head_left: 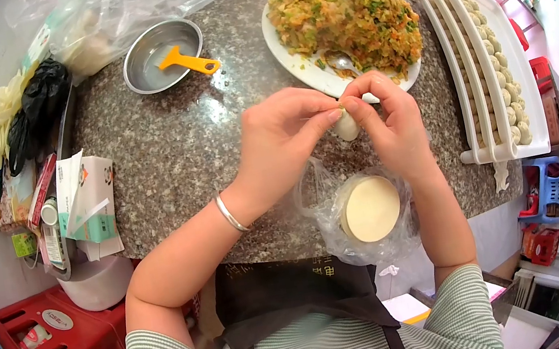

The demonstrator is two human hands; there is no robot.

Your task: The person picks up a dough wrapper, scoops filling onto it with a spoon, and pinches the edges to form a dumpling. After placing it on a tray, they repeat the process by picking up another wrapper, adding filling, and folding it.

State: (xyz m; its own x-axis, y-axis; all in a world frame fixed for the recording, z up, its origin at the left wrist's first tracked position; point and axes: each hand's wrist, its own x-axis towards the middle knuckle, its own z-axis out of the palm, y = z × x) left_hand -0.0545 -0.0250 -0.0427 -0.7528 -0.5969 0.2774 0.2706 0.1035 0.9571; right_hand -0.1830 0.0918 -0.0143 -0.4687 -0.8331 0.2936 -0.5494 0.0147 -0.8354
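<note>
Between my two hands, above the near side of the plate, a small pale dumpling (347, 127) is held by its top edge. My left hand (283, 130) pinches it with thumb and fingertips; a silver bangle circles that wrist. From the other side, the fingertips of my right hand (387, 117) press on the same edge. Below the hands, a stack of round dumpling wrappers (373, 209) lies in a clear plastic bag (334, 220). Just beyond the hands stands a white plate (295, 62) heaped with chopped vegetable filling (349, 13), with a metal spoon (340, 61) stuck in it.
A metal bowl (138, 65) with a yellow-handled scraper (188, 61) stands at the back left. Stacked white trays (502, 150) at the right hold many dumplings (500, 66). Gloves, black bags and a tissue box (92, 193) crowd the left edge; a plastic bag (143, 6) lies at the back.
</note>
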